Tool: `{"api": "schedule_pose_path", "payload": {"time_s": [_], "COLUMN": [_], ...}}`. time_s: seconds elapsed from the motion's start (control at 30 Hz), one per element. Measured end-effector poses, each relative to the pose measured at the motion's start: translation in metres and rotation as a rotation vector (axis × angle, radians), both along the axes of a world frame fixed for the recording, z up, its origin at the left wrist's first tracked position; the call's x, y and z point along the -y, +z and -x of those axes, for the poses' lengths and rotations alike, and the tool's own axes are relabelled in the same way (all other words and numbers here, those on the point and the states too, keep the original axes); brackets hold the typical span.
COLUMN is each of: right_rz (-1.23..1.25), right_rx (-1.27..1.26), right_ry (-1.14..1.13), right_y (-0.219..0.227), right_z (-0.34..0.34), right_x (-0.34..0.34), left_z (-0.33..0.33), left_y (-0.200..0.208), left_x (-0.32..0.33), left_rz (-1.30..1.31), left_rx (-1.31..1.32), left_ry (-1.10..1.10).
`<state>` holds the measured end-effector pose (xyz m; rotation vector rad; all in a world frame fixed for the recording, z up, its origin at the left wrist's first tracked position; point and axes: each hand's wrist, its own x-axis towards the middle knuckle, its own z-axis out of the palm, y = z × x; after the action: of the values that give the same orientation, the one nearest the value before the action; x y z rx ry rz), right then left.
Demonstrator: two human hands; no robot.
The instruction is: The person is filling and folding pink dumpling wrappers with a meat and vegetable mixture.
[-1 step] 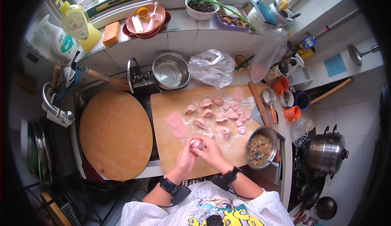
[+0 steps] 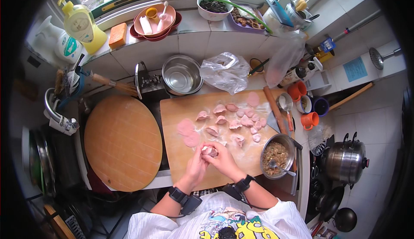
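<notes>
At lower centre, my left hand and right hand curl closed around one dumpling, its half-hidden long axis seemingly sideways.

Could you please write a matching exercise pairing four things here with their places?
1. Round brown wooden board
2. Round silver metal bowl
3. Orange rectangular block
4. Pale pink dough piece

A. On the white tiled windowsill
B. Between the left hand and right hand
C. Left of the rectangular light-brown wooden board
D. Right of the right hand

Right pairs: 1-C, 2-D, 3-A, 4-B
</notes>
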<state>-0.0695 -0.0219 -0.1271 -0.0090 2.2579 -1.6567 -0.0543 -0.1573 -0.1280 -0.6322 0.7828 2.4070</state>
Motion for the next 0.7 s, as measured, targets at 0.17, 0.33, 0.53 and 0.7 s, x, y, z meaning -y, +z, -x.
{"api": "schedule_pose_path", "payload": {"time_s": [0.17,0.33,0.53,0.7], "right_rz": [0.182,-0.443,-0.769,-0.791], "right_rx": [0.112,-0.337,-0.443,-0.402], "right_ry": [-0.187,-0.166,-0.052,-0.044], "right_y": [-0.037,-0.046,-0.052,-0.033], "right_z": [0.020,0.030,0.030,0.032], "right_x": [0.017,0.030,0.038,0.043], "left_z": [0.030,0.046,0.049,0.047], "left_y": [-0.025,-0.065,-0.062,-0.071], "left_x": [0.021,0.043,0.034,0.036], "left_rz": [0.270,1.628,1.493,1.445], "left_rx": [-0.007,-0.648,-0.404,-0.423], "left_ry": [-0.125,-0.119,-0.072,-0.043]}}
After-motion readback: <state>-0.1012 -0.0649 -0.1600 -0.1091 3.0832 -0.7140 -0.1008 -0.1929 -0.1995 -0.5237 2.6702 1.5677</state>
